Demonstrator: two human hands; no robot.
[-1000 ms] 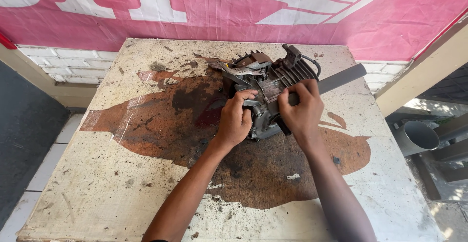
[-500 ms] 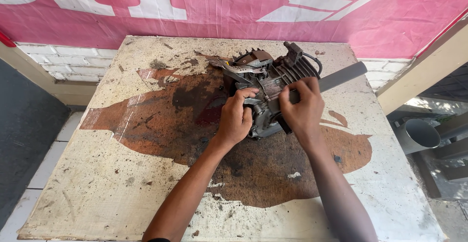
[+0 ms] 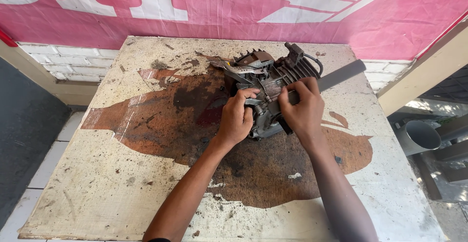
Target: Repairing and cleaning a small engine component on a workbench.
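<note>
Your left hand (image 3: 237, 116) & right hand (image 3: 303, 109) both clench the small grey metal engine w/ cooling fins (image 3: 267, 83), sitting near the far edge of the worn, oil-stained white table (image 3: 97, 188), right of centre. Flat grey bar (image 3: 341, 75) sticks out toward the far-right corner.

Repair workshop: oil-stained worktable (image 3: 122, 183) bearing a small engine (image 3: 265, 83).
</note>
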